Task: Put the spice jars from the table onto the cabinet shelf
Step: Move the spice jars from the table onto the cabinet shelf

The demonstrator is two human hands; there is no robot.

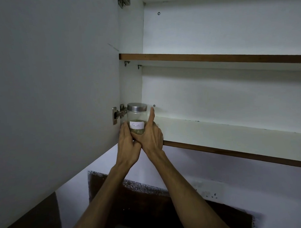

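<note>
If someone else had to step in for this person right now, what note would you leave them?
Left hand: grips the clear glass spice jar with a silver metal lid and white handwritten label from its left side.
Right hand: holds the jar's right side, one finger pointing up.
Jar: at the left end of the white lower cabinet shelf with a brown front edge, beside the open door's hinge; whether it rests fully is unclear.
Left: release it. No other jars are in view.
</note>
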